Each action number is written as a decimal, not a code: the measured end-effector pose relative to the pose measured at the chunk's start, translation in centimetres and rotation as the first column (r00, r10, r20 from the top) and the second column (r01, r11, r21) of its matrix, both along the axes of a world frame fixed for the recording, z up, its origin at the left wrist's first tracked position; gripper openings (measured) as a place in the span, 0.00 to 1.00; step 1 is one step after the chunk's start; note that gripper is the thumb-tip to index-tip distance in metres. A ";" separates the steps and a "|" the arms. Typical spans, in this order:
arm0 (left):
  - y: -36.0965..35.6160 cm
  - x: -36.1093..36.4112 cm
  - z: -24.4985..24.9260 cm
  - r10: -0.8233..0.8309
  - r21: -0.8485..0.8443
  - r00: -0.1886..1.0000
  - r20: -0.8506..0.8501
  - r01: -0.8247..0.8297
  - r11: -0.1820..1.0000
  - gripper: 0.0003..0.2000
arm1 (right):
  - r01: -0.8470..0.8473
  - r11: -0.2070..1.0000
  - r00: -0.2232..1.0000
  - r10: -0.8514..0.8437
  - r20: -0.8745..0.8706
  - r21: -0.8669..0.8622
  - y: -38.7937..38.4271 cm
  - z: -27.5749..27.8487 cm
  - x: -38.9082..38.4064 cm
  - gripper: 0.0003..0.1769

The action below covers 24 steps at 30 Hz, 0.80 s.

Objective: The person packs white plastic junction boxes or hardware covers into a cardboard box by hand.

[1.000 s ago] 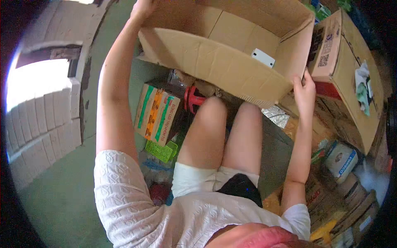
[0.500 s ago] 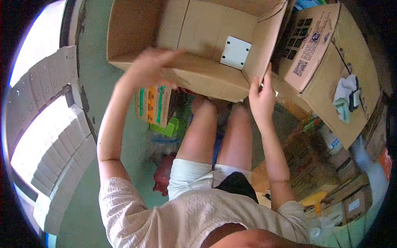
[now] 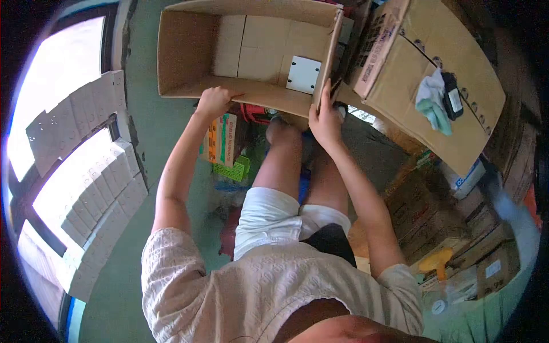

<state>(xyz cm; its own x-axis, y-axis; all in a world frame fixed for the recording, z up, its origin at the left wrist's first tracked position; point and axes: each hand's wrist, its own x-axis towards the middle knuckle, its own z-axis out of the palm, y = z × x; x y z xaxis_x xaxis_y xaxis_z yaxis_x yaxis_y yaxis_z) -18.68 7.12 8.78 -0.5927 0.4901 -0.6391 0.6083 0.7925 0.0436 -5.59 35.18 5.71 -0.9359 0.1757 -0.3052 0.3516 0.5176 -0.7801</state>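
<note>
An open cardboard box [image 3: 260, 102] is in front of me, its opening facing me. Inside, toward its right end, lies a flat white square piece [image 3: 303, 74] with small dark marks near its corners. My left hand [image 3: 214, 103] is closed over the near edge of the box, left of its middle. At the near right corner, my right hand [image 3: 327, 121] grips the box wall with fingers up along its outer side. Something small, dark and white shows beside the right fingers; I cannot make out what it is.
A large closed carton [image 3: 400, 74] stands at the right, with a cloth [image 3: 433, 103] and a black item [image 3: 452, 100] on it. Below my left hand is a smaller taped box [image 3: 223, 139] near a green basket [image 3: 233, 169]. Stacked cartons [image 3: 426, 220] fill the lower right.
My left hand has come down from a blurred sweep over the box onto its near edge. The box and my right hand now appear farther left and higher in view.
</note>
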 end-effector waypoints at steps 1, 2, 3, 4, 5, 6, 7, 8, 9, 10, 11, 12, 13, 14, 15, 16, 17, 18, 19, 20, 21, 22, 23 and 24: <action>0.0 0.0 0.1 0.034 -0.008 0.999 0.020 -0.034 0.999 0.18 | 0.013 0.998 1.000 -0.011 0.028 -0.065 0.2 0.3 -0.2 0.44; 0.0 -0.1 0.0 0.068 -0.017 0.997 0.041 -0.067 0.998 0.18 | 0.028 0.997 0.999 -0.026 0.029 -0.070 0.1 0.3 -0.1 0.44; 0.6 -0.5 0.3 0.055 -0.017 0.998 0.035 -0.054 0.998 0.18 | 0.016 0.999 1.000 -0.017 -0.022 -0.040 0.1 0.7 -0.6 0.44; 1.1 -0.6 0.6 0.108 -0.107 0.991 0.075 -0.100 0.989 0.19 | 0.004 1.000 0.997 -0.005 -0.072 -0.006 0.4 1.0 -1.2 0.44; 1.5 -0.7 0.8 0.163 -0.200 0.980 0.112 -0.139 0.970 0.19 | -0.058 0.991 0.980 0.080 0.180 -0.123 1.0 1.4 -1.2 0.42; 1.6 -0.8 0.6 0.150 -0.200 0.983 0.109 -0.126 0.972 0.19 | -0.037 0.997 0.998 0.040 0.041 -0.073 0.6 0.3 -0.6 0.42; 1.4 -0.6 0.3 0.194 -0.147 0.976 0.098 -0.179 0.973 0.19 | -0.041 0.998 0.998 0.042 0.039 -0.041 0.4 0.1 -0.5 0.41; 1.1 -0.4 -0.1 0.243 -0.096 0.966 0.093 -0.234 0.967 0.20 | -0.043 0.999 0.998 0.044 0.041 -0.031 0.3 -0.2 -0.5 0.41; 1.8 -0.6 0.7 0.221 -0.145 0.974 0.057 -0.211 0.967 0.20 | -0.046 0.999 0.998 0.047 0.044 -0.022 0.1 -0.2 -0.6 0.41; 2.3 -0.8 1.1 0.219 -0.159 0.974 0.061 -0.207 0.965 0.20 | -0.049 0.999 0.994 0.047 0.100 0.019 -0.1 -0.1 -0.7 0.42; 2.8 -1.1 1.3 0.228 -0.203 0.970 0.078 -0.209 0.957 0.20 | -0.056 0.997 0.987 0.046 0.154 0.061 -0.2 0.0 -0.9 0.43; 3.1 -1.5 1.3 0.238 -0.242 0.967 0.093 -0.210 0.947 0.19 | -0.056 0.997 0.987 0.047 0.157 0.054 -0.5 -0.6 -1.0 0.43; 3.2 -1.5 1.2 0.239 -0.250 0.966 0.095 -0.209 0.945 0.19 | 0.000 0.987 1.000 0.003 -0.018 0.163 -0.7 -1.2 -1.3 0.44; 3.1 -1.5 1.0 0.267 -0.267 0.959 0.094 -0.235 0.935 0.20 | 0.074 0.963 0.980 -0.023 -0.197 0.259 -0.8 -1.5 -1.3 0.44; 2.9 -1.5 0.6 0.293 -0.283 0.952 0.090 -0.258 0.924 0.20 | 0.076 0.965 0.980 -0.025 -0.197 0.253 -0.6 -1.4 -1.1 0.44; 1.4 -1.0 -0.8 0.286 -0.288 0.954 0.090 -0.250 0.924 0.20 | -0.032 0.990 0.999 0.036 -0.023 0.139 0.0 -1.2 -0.8 0.44; -0.8 -0.7 -3.2 0.264 -0.337 0.962 0.068 -0.227 0.914 0.21 | -0.111 0.994 0.985 0.109 0.137 0.009 0.3 -1.1 -1.0 0.44; -1.8 -1.3 -4.6 0.239 -0.380 0.970 0.044 -0.205 0.902 0.21 | -0.093 0.996 0.987 0.091 0.132 0.012 0.4 -1.4 -1.3 0.44; -0.8 -1.0 -3.0 0.229 -0.132 0.973 0.024 -0.224 0.966 0.21 | -0.074 0.991 0.997 0.071 0.031 0.110 0.2 -2.0 -1.2 0.45; 0.4 -1.3 -2.0 0.223 -0.135 0.974 0.026 -0.218 0.967 0.21 | -0.065 0.987 0.998 0.068 -0.014 0.150 -0.1 -2.6 -1.0 0.45; 2.2 -1.6 -0.3 0.230 -0.187 0.970 0.078 -0.213 0.959 0.17 | -0.054 0.980 0.996 0.066 -0.059 0.191 -0.3 -3.0 -0.8 0.45; 2.7 -1.8 0.7 0.243 -0.243 0.961 0.129 -0.207 0.948 0.17 | -0.088 0.976 0.996 0.084 0.031 0.197 -0.6 -3.5 -0.6 0.45; 0.8 -1.2 -1.5 0.298 -0.298 0.950 0.091 -0.260 0.919 0.17 | -0.106 0.975 0.993 0.093 0.073 0.194 -0.8 -4.0 -0.5 0.45; 1.1 -1.4 -0.8 0.300 -0.307 0.950 0.088 -0.260 0.915 0.17 | -0.124 0.974 0.988 0.103 0.115 0.191 -0.9 -4.1 -0.6 0.44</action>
<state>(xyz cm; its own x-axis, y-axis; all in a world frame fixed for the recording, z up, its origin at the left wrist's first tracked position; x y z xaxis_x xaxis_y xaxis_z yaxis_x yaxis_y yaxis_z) -20.10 8.23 7.96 -0.5805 0.0995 -0.8082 0.3640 0.9195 -0.1483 -6.15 34.23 1.65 -0.9184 0.1369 -0.3712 0.3552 0.6987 -0.6210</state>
